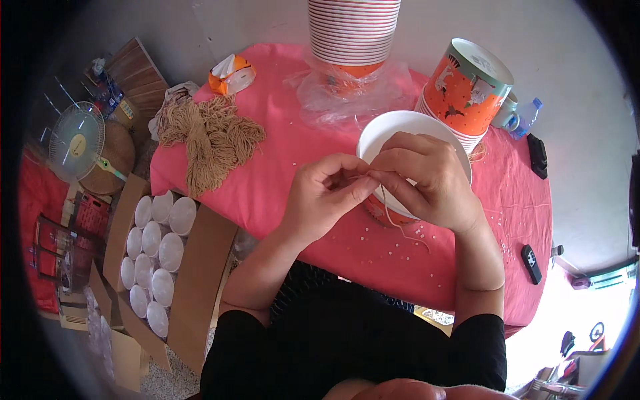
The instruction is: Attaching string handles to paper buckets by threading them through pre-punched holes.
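Note:
Over the pink-covered table, my left hand (327, 195) and my right hand (430, 175) meet with their fingertips pinched together. Between them runs a thin beige string (398, 227); its loose end hangs down and curls onto the cloth at the right. What exactly the fingertips do with it is too small to make out. Just behind and below my hands stands an open paper bucket (381, 129), white inside and orange outside, partly hidden by my right hand. A bundle of tan strings (212, 140) lies on the table's left part.
Tall stacked paper buckets (353, 33) rise at the back in clear plastic. More orange buckets (467, 90) stand upside down at right. White bits dot the tablecloth (320, 250). A remote (531, 264) lies near the right edge. Left of the table, a cardboard box (200, 283) holds plastic cups.

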The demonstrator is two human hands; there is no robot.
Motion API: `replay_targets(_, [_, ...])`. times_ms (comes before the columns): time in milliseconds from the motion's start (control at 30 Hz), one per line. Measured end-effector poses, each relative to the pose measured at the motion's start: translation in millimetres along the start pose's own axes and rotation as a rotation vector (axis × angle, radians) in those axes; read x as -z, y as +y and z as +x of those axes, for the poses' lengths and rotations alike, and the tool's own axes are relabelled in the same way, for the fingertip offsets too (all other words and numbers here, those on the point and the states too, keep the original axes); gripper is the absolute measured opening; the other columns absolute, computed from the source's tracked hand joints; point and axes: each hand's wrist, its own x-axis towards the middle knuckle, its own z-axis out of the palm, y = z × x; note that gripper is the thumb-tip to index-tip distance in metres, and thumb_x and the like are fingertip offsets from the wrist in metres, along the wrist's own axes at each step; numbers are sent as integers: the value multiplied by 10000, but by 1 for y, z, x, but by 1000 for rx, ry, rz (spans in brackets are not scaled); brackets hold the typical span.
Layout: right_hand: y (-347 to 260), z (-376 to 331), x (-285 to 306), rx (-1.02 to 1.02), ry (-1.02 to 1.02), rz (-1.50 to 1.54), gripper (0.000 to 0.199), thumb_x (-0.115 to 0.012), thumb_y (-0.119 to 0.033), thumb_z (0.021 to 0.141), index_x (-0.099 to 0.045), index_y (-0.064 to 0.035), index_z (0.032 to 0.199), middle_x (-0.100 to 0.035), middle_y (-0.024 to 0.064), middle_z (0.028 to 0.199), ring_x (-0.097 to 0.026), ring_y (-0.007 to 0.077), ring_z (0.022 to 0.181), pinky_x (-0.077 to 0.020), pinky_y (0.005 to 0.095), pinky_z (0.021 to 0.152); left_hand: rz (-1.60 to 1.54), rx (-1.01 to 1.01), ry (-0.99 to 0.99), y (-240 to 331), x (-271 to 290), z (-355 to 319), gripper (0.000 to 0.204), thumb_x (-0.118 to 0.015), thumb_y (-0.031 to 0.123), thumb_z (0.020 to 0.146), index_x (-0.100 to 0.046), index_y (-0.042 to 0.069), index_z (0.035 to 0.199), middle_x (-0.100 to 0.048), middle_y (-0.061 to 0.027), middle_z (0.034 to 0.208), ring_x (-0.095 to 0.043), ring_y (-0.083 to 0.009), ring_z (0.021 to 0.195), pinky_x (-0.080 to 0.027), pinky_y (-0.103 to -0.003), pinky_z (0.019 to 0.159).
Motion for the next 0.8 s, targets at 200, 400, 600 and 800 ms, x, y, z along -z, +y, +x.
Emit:
replay_targets(200, [-3,0,0,-27,-8,-15,111,-703,-103,751,-641,-38,817,-626,91,797,-626,304,698,-498,407,618,264,-97,65,6,-6,-2,118,-696,9,868,-656,-23,974,-684,-51,858,-626,-50,728,-501,-199,596])
replay_targets(400, [0,-1,-1,-19,-38,-3,89,-683,-90,761,-635,-35,813,-626,95,777,-617,307,690,-490,410,615,540,-291,144,5,-9,-1,107,-695,-29,817,-657,-14,916,-644,-56,751,-612,-80,646,-473,-225,540])
replay_targets(600, [0,-4,-2,-132,-10,104,95,-688,-72,758,-638,-29,826,-633,104,748,-631,296,674,-495,396,597,545,-292,107,6,-6,-1,80,-667,-23,819,-638,-10,892,-643,-36,757,-562,-46,625,-423,-209,518])
replay_targets(800, [-3,-4,2,-294,-87,274,75,-662,-46,805,-643,-12,869,-650,129,737,-649,279,660,-502,368,612,257,-124,86,-1,-5,-2,87,-652,-31,819,-629,2,897,-627,10,754,-494,-2,623,-367,-174,518])
